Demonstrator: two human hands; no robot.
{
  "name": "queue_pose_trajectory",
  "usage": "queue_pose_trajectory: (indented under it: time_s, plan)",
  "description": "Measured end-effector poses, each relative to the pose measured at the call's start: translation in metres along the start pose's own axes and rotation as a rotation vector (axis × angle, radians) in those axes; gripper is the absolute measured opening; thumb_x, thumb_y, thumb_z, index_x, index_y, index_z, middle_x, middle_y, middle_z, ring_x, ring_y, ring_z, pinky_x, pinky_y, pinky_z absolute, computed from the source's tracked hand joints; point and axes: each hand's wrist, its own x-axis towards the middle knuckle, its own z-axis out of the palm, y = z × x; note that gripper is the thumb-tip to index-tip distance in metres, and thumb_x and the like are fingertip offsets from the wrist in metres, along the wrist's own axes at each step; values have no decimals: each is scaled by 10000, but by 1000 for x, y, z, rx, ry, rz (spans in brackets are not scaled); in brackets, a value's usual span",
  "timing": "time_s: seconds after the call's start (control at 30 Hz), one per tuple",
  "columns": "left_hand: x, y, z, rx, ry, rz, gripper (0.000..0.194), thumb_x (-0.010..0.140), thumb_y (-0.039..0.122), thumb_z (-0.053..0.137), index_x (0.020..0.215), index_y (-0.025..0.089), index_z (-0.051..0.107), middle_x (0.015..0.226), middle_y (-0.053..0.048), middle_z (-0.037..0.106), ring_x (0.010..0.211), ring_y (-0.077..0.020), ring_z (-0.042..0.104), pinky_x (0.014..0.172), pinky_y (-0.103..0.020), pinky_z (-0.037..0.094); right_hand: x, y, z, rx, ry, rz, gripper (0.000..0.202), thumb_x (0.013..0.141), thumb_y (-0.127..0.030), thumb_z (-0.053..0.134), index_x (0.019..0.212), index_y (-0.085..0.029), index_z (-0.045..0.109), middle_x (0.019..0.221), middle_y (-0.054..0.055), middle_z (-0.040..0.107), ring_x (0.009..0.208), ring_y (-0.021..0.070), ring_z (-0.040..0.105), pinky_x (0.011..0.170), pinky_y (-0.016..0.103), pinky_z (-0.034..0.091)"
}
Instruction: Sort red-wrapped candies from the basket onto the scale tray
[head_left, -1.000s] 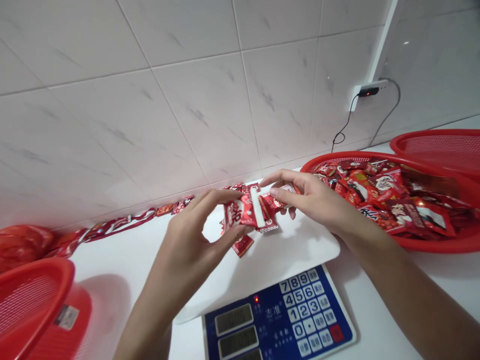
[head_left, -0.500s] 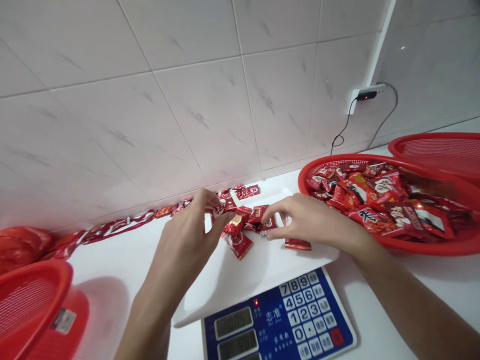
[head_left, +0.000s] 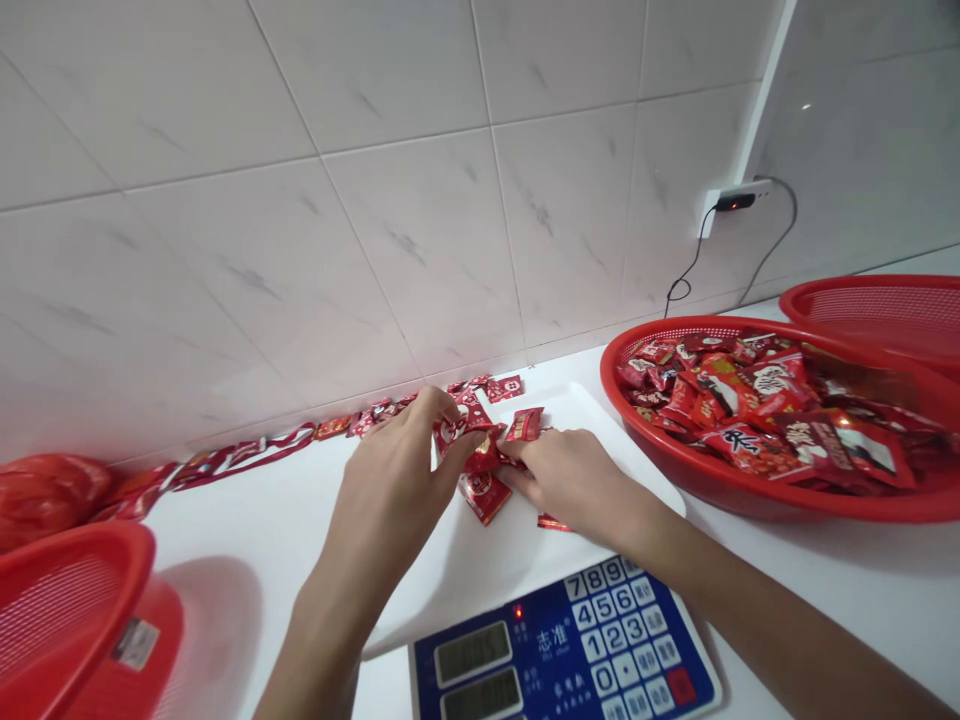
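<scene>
My left hand is over the white scale tray, thumb and fingers closed on a small red snack packet. My right hand meets it from the right, its fingers pinched at another red packet in the same pile and partly hiding it. A flat dark-red packet lies on the tray below the fingers. Another packet stands out just behind the right fingers, and a red packet edge shows beneath that hand. The blue scale panel sits in front.
At right, a red basket holds many red packets, with another red basket behind. A red basket and a red plastic bag stand at left. A row of red packets runs along the tiled wall. A cable hangs from a socket.
My right hand has moved left, from spread fingers over the tray's right side to closed fingers at the packets beside my left hand. The packets are bunched closer together. The view has shifted slightly.
</scene>
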Motion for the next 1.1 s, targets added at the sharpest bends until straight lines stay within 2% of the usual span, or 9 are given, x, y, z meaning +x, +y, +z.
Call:
queue_pose_trajectory:
  time_s: [0.13,0.4,0.53,0.67,0.73,0.87,0.97,1.1]
  plan:
    - [-1,0,2,-38,22,-19,187,948,421,598,943,257,509,967,-54,773,838,-281,738,622,-342,458,2,-1,6,-22,7,34,253,966,-253,600,1134,-229,787,952,106,796,840,261,724,663,334,396]
    - [-1,-1,3,-64,13,-44,189,930,413,619,933,260,507,961,-45,776,831,-284,740,623,-345,449,-4,5,-10,-39,8,-19,214,919,-235,629,1031,-255,810,886,59,798,798,217,715,633,312,345]
    - [-1,-2,3,-71,13,-65,178,929,389,622,931,261,500,958,-45,776,869,-298,740,641,-354,455,-4,0,-4,-57,82,-91,264,973,-280,585,1175,-265,754,897,56,804,810,229,726,629,315,343]
    - [-1,-2,3,-92,6,-62,176,928,384,625,933,260,500,964,-38,770,868,-293,735,655,-361,452,-1,-11,8,-148,34,-72,347,1049,-376,516,1287,-214,708,878,104,799,805,268,738,598,327,335]
    - [-1,-1,4,-103,-6,-68,183,925,395,622,924,260,499,955,-34,766,879,-296,733,662,-366,450,1,-14,11,-163,17,-52,319,1033,-364,556,1213,-177,742,858,126,794,796,279,740,582,328,325]
    - [0,2,6,-98,-54,-88,154,926,372,606,912,260,501,937,-34,763,891,-302,730,662,-368,439,2,-13,11,-165,20,-62,183,972,-188,607,1034,-158,778,863,116,796,762,250,733,562,320,308]
    - [1,3,9,-80,-53,-87,170,920,369,621,919,261,490,934,-39,761,881,-301,725,657,-362,433,1,-11,8,-162,36,-93,224,973,-121,560,937,-160,777,859,90,796,763,222,719,575,322,308]
    - [1,4,14,-111,-52,-69,158,963,394,559,940,259,479,950,-45,755,849,-278,717,652,-353,439,-7,-3,-8,-48,209,-122,214,980,-186,575,929,-180,783,881,61,797,771,194,699,613,316,329]
